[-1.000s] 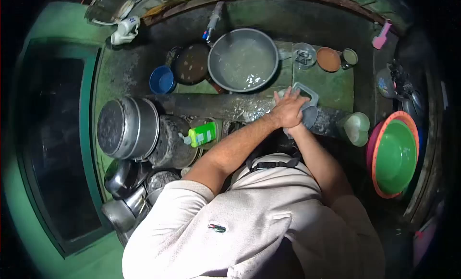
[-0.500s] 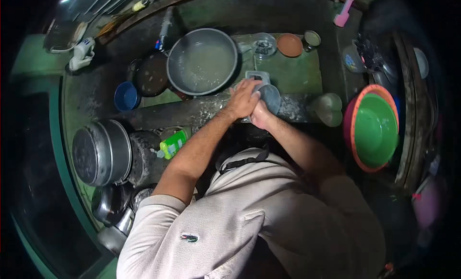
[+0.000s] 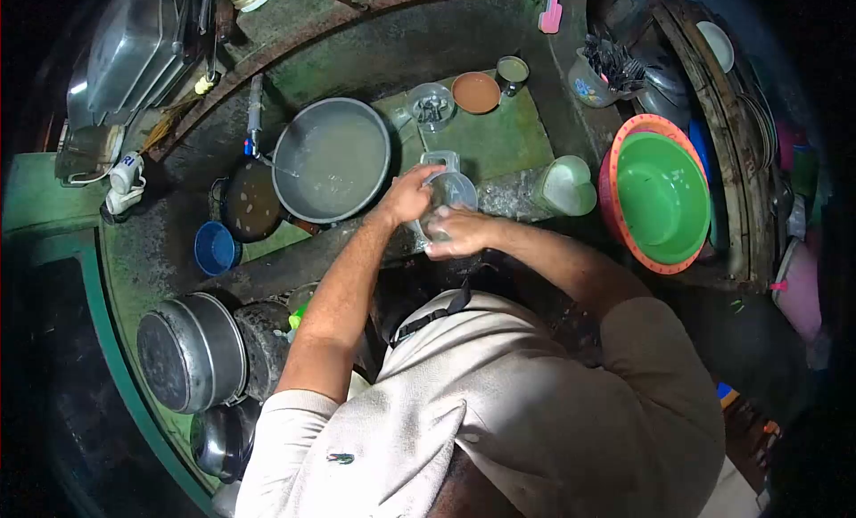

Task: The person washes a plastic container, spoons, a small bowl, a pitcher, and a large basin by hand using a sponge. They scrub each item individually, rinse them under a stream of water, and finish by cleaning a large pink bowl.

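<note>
A clear round plastic container [image 3: 459, 190] is at the ledge in front of me. My left hand [image 3: 412, 195] is closed around its left side. The fingers of my right hand [image 3: 459, 231] are bent over the near side of the same container, with the thumb below. Whether those fingers also hold something small is hidden. Just beyond lies a small clear rectangular tub [image 3: 440, 158]. To the left of my left hand stands a wide grey basin [image 3: 283, 190] of cloudy water.
Behind are a clear bowl [image 3: 432, 106] with small items and a brown dish [image 3: 476, 93]. A pale heart-shaped container [image 3: 569, 186] and a green basin [image 3: 664, 197] stand right. At left are a blue bowl [image 3: 216, 248], a dark pan [image 3: 248, 201] and a large metal pot [image 3: 192, 350].
My hands, overlapped before, have moved apart: the left is at the container's left side, the right at its near side. The camera view has shifted, showing more of the back wall.
</note>
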Tool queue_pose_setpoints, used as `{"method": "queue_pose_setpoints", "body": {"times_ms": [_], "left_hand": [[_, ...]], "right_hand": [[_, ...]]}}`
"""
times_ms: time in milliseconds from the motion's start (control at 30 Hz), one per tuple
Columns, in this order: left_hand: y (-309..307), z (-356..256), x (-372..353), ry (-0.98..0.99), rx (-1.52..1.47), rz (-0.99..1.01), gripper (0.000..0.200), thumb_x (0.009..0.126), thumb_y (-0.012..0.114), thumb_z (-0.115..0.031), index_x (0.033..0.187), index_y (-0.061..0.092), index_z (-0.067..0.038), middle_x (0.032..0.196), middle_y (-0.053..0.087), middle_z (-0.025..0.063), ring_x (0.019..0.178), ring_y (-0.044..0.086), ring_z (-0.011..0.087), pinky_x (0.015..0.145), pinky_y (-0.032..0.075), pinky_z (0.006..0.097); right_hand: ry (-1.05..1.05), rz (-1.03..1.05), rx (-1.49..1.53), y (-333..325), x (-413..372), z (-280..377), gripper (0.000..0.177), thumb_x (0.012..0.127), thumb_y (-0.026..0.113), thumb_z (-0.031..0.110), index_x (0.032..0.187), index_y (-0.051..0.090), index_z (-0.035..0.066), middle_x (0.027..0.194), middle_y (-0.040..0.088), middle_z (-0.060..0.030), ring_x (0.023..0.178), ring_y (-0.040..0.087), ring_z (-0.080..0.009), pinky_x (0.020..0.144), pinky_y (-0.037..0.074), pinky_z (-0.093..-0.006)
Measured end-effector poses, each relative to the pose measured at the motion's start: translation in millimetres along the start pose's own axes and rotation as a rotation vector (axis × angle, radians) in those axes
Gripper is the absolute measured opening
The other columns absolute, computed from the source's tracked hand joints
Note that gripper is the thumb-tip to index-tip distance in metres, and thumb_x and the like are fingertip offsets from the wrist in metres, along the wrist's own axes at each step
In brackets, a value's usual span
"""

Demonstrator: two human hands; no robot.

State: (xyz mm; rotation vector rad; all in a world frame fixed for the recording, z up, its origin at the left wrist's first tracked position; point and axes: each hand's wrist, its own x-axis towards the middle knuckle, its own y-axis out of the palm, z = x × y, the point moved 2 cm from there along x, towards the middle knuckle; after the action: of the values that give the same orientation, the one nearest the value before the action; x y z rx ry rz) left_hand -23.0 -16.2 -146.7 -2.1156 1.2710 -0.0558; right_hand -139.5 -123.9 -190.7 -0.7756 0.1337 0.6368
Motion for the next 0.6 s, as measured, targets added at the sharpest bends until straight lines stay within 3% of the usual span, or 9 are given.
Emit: {"method": "queue_pose_setpoints", "body": {"times_ms": [33, 100, 233, 300, 400, 467, 500, 567, 600], "left_hand": [[-2.0, 6.4, 4.1, -0.036, -0.095, 0.049, 0.051, 0.082, 0.046, -0.001, 0.131, 0.054, -0.012, 0.127, 0.058, 0.0153, 0.12, 0.052, 0.0276, 0.104, 0.037, 0.0344], [-10.5, 1.7, 14.7, -0.178, -0.075, 0.164, 0.043, 0.088, 0.047, -0.005, 0.13, 0.055, -0.011, 0.128, 0.058, 0.0165, 0.117, 0.056, 0.027, 0.101, 0.041, 0.0344], [-12.4, -33.5, -14.5, -0.032, 0.013, -0.191, 0.053, 0.083, 0.058, -0.015, 0.134, 0.048, -0.007, 0.125, 0.057, 0.0228, 0.115, 0.055, 0.0379, 0.101, 0.042, 0.0399], [3.6, -34.3, -38.4, 0.067, 0.108, -0.211, 0.068, 0.075, 0.059, -0.005, 0.14, 0.039, -0.008, 0.14, 0.042, 0.0244, 0.13, 0.04, 0.0384, 0.109, 0.032, 0.0421], [13.5, -12.3, -41.7, 0.013, -0.031, -0.209, 0.072, 0.071, 0.055, 0.002, 0.14, 0.039, -0.01, 0.143, 0.037, 0.0265, 0.135, 0.034, 0.0379, 0.112, 0.028, 0.0417], [18.8, 0.9, -39.6, 0.081, 0.178, -0.135, 0.072, 0.07, 0.051, 0.009, 0.139, 0.039, -0.007, 0.14, 0.044, 0.0178, 0.136, 0.035, 0.0343, 0.115, 0.025, 0.0386], [16.4, -4.8, -39.5, 0.145, 0.18, -0.104, 0.074, 0.068, 0.048, 0.011, 0.139, 0.039, -0.007, 0.141, 0.043, 0.0178, 0.136, 0.034, 0.0339, 0.116, 0.022, 0.0388], [17.7, -7.5, -36.4, 0.065, 0.153, -0.137, 0.075, 0.067, 0.047, 0.011, 0.139, 0.04, -0.007, 0.141, 0.044, 0.0182, 0.136, 0.035, 0.0337, 0.115, 0.024, 0.0385], [16.7, -10.2, -33.8, 0.067, 0.158, -0.138, 0.075, 0.067, 0.047, 0.011, 0.139, 0.04, -0.007, 0.141, 0.044, 0.0182, 0.136, 0.035, 0.0337, 0.115, 0.024, 0.0385]], "right_hand": [[-0.125, -0.192, -0.546, -18.1, -34.7, 30.7, 0.037, 0.086, 0.057, 0.035, 0.117, 0.061, 0.014, 0.115, 0.057, -0.0179, 0.11, 0.055, -0.0304, 0.099, 0.04, -0.0455], [-0.048, -0.103, -0.583, -17.9, -32.6, 20.0, 0.035, 0.078, 0.064, 0.02, 0.112, 0.064, 0.013, 0.111, 0.059, -0.0172, 0.112, 0.054, -0.0356, 0.104, 0.035, -0.0486], [0.055, -0.271, -0.091, -9.9, -19.0, 24.4, 0.03, 0.075, 0.064, 0.009, 0.104, 0.063, 0.005, 0.1, 0.059, -0.0223, 0.1, 0.058, -0.0399, 0.089, 0.048, -0.0456], [0.002, -0.613, 0.103, -0.5, -12.4, 29.8, 0.021, 0.08, 0.063, 0.011, 0.098, 0.061, 0.001, 0.092, 0.058, -0.0241, 0.092, 0.059, -0.0435, 0.079, 0.048, -0.0476], [0.029, -0.533, 0.239, 5.6, -20.0, 32.0, 0.023, 0.082, 0.065, 0.02, 0.092, 0.061, 0.0, 0.099, 0.059, -0.0255, 0.093, 0.059, -0.0434, 0.078, 0.046, -0.0489], [0.007, -0.062, 0.394, 11.3, -2.9, 1.9, 0.031, 0.087, 0.06, 0.03, 0.089, 0.063, -0.001, 0.107, 0.059, -0.0268, 0.094, 0.059, -0.0427, 0.079, 0.043, -0.0508], [-0.038, 0.162, 0.155, 7.4, 2.5, -16.2, 0.041, 0.092, 0.049, 0.037, 0.091, 0.066, 0.0, 0.112, 0.06, -0.0241, 0.1, 0.058, -0.0411, 0.086, 0.043, -0.0477], [-0.096, -0.042, -0.783, -20.5, -15.1, -3.3, 0.044, 0.092, 0.046, 0.039, 0.097, 0.069, 0.003, 0.117, 0.06, -0.0196, 0.114, 0.053, -0.0384, 0.102, 0.037, -0.0421], [-0.096, -0.047, -0.785, -20.3, -4.3, -8.4, 0.044, 0.092, 0.046, 0.039, 0.097, 0.069, 0.003, 0.117, 0.06, -0.0196, 0.114, 0.053, -0.0384, 0.102, 0.037, -0.0421]]}}
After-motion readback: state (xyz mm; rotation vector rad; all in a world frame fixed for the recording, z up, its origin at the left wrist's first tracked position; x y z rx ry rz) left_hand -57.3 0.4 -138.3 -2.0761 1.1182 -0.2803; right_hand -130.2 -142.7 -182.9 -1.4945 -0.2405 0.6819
